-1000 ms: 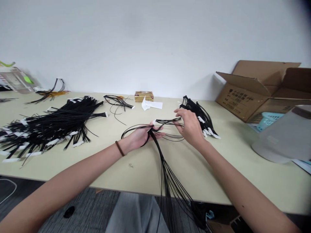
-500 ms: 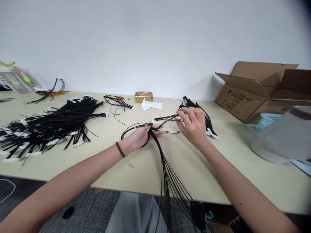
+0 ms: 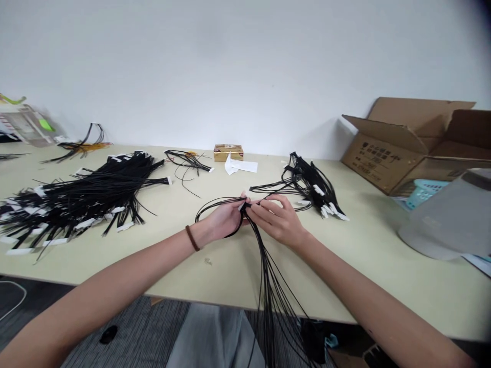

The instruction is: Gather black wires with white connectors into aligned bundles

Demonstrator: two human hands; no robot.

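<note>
A bundle of thin black wires (image 3: 264, 266) hangs from between my hands over the table's front edge, its strands fanning out downward. My left hand (image 3: 226, 219) is closed round the upper end, where a loop of the wires bends back toward the wrist. My right hand (image 3: 276, 220) pinches the bundle at a dark band close beside the left fingers. A small white piece shows at the left fingertips; its kind is too small to tell. Behind the right hand, more black wires run to a bunch of black wires (image 3: 312, 179) with white ends.
On the left of the table (image 3: 184, 276) lies a large pile of black wires (image 3: 103, 189) with white ends. A gold tissue box (image 3: 228, 152) stands at the back. On the right are an open cardboard box (image 3: 383, 158), a teal basket (image 3: 425, 190) and a grey translucent container (image 3: 452, 220).
My right hand has come down and left from the wires by the right-hand bunch and now pinches the bundle beside my left hand. The left hand has hardly moved.
</note>
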